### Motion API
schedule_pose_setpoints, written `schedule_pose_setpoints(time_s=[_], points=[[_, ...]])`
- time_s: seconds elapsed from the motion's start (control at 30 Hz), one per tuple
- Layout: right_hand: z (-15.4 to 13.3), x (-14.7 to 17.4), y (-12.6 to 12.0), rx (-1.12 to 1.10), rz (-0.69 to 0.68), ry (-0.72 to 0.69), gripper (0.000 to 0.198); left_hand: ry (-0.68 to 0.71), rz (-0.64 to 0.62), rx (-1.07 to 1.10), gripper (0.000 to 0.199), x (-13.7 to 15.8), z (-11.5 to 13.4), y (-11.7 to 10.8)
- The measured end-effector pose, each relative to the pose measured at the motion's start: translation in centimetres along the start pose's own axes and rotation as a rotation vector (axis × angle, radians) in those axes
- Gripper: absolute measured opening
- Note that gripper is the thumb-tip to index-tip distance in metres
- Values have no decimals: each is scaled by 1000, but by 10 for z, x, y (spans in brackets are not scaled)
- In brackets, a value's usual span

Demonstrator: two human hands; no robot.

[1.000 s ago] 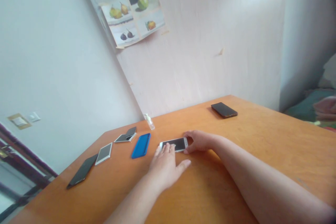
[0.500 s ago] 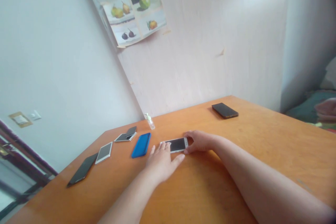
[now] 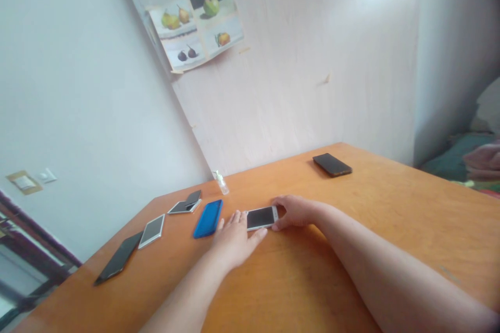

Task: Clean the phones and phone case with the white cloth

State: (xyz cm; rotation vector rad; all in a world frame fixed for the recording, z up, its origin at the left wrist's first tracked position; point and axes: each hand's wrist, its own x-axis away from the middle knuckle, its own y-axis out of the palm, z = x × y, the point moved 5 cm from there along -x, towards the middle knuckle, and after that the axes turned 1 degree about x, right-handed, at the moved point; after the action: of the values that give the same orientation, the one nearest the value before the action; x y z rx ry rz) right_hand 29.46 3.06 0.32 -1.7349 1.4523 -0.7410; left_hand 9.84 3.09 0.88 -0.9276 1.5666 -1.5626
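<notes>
A white smartphone (image 3: 261, 217) with a dark screen lies face up on the table between my hands. My right hand (image 3: 296, 210) has its thumb and fingers around the phone's right end. At the left end is my left hand (image 3: 233, 243), palm down with its fingers stretched out and thumb spread along the near side. Its fingertips are at the phone's left edge; I cannot tell whether they press on it. Just left of that hand lies a blue phone case (image 3: 208, 218), its hollow side up.
Farther left on the wooden table (image 3: 297, 281) are a white phone (image 3: 152, 231), a dark phone (image 3: 119, 259) and a white device with a dark piece on it (image 3: 184, 206). A small clear pump bottle (image 3: 221, 183) stands behind. A black phone (image 3: 332, 164) lies back right.
My left hand has drawn back slightly left, so its fingers cover less of the phone's screen. My right hand keeps its hold. The view has shifted a little.
</notes>
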Motion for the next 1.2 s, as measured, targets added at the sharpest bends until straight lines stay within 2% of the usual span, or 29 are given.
schedule_pose_setpoints(time_s=[0.07,0.17,0.3,0.37,0.47,0.7,0.8,0.9,1.1,1.2], points=[[-1,0,0,1,-2,7,54,4,-7,18,99,-7,-2,3],[-1,0,1,4,-6,-8,51,72,2,48,95,-16,16,5],[-1,-2,2,-1,-15,-42,49,222,-34,101,74,-23,49,4],[-1,-2,2,-3,-9,-57,50,262,-83,118,66,-22,55,2],[1,-3,2,4,-6,-56,54,251,-118,94,63,-16,45,-3],[4,-3,2,25,2,6,59,80,-89,39,68,-1,-14,-8],[1,-3,2,34,4,1,57,69,-84,28,70,-4,-17,-7],[-1,-2,1,52,7,2,56,104,-71,23,68,-13,-3,-6],[-2,-4,2,38,12,-57,59,225,-65,52,58,-33,43,-2],[-1,-4,3,30,24,-97,60,234,-59,56,58,-34,50,-4]])
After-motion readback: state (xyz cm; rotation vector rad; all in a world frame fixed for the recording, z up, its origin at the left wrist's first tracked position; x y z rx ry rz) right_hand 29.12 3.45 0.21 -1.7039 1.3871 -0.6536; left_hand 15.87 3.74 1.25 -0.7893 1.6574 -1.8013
